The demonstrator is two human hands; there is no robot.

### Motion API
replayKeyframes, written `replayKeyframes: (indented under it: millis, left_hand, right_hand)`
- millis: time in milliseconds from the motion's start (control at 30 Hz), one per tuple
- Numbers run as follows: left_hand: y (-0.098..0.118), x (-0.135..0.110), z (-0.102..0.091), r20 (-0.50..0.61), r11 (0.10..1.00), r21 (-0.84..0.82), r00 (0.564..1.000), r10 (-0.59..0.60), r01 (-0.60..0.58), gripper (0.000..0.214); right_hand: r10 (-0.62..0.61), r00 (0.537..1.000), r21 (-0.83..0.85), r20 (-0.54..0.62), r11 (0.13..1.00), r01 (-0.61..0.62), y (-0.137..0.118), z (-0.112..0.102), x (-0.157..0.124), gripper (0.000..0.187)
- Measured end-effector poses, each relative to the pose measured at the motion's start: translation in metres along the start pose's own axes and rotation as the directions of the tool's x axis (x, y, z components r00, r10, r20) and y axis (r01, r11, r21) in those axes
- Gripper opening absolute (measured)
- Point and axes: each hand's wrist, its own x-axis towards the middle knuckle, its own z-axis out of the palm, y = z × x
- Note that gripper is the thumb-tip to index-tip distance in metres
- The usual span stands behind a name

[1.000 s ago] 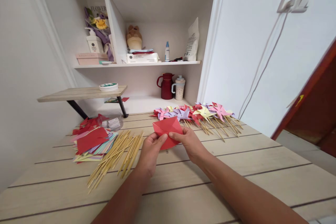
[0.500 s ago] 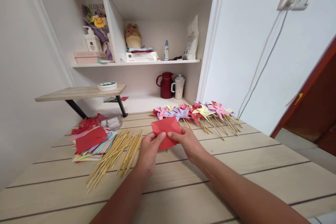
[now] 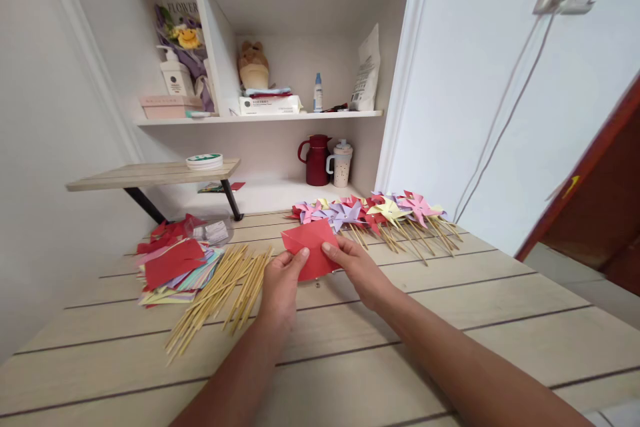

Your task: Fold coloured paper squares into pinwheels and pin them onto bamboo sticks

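Both hands hold one folded red paper [image 3: 311, 247] just above the wooden table [image 3: 450, 320]. My left hand [image 3: 281, 287] pinches its lower left edge, thumb on top. My right hand [image 3: 356, 268] pinches its right side, fingers closed on the sheet. A pile of bamboo sticks [image 3: 225, 290] lies to the left of my left hand. Further left sits a stack of coloured paper sheets [image 3: 175, 267] with red on top. Behind the red paper, a row of finished paper pinwheels [image 3: 375, 213] on sticks lies across the table.
A small clear packet [image 3: 215, 232] lies behind the paper stack. A low wooden riser [image 3: 150, 177] stands at the back left with a roll of tape [image 3: 204, 161] on it. A red jug [image 3: 317, 160] and a mug [image 3: 341, 165] stand under the shelves [image 3: 260, 119].
The red paper has turned and shifted slightly left between my hands, its left corner lower than before. Both hands kept their grip.
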Motion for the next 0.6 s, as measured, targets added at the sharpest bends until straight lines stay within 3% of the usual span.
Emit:
replayKeyframes:
  millis: [100,200,333,600]
  left_hand:
    - [0.009,0.001,-0.002,-0.054,0.999,-0.054,0.999,-0.007,0.004,0.044]
    - [0.013,0.004,-0.005,-0.096,0.996,-0.085,0.995,-0.004,-0.005,0.039]
    - [0.011,0.007,-0.009,-0.092,0.997,-0.082,0.996,-0.013,0.006,0.031]
    - [0.006,0.013,-0.016,-0.065,0.982,-0.112,0.985,-0.162,0.154,0.021]
  right_hand:
    - [-0.068,0.997,-0.029,-0.047,0.997,0.067,-0.002,-0.008,0.004,0.037]
    - [-0.076,0.993,0.06,-0.094,0.995,0.082,-0.006,-0.016,0.007,0.035]
    - [-0.093,0.988,0.073,-0.124,0.992,0.102,-0.013,-0.022,0.009,0.03]
    - [-0.15,0.988,-0.102,0.032,0.983,0.152,-0.013,-0.017,0.004,0.021]
